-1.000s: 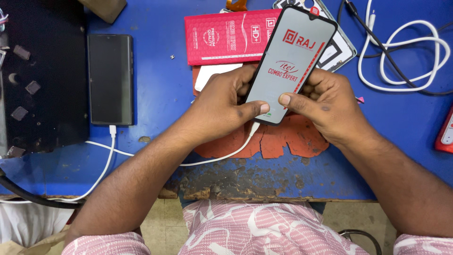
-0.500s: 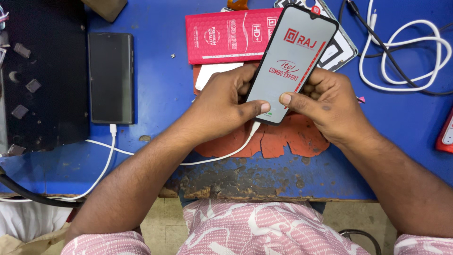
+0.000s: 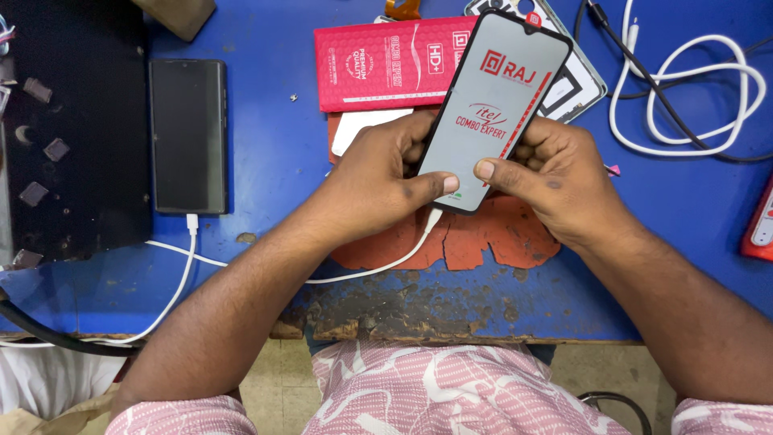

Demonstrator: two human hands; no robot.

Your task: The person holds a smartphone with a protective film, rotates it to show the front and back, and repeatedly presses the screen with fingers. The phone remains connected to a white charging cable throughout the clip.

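A smartphone (image 3: 495, 105) with a black-rimmed protective film printed in red is held tilted over the blue table (image 3: 274, 161). My left hand (image 3: 386, 181) grips its lower left side, thumb on the bottom edge. My right hand (image 3: 555, 173) grips the lower right side, thumb pressing the screen near the bottom. A white cable (image 3: 386, 262) runs from the phone's bottom toward the left. Under the hands lies a worn red mat (image 3: 483, 242).
A second dark phone (image 3: 189, 135) lies at left, plugged into a white cable (image 3: 181, 278). A black box (image 3: 72, 121) sits far left. A red flat package (image 3: 378, 64) lies behind the hands. Coiled white and black cables (image 3: 684, 89) lie at the right; a red object (image 3: 761, 221) at the edge.
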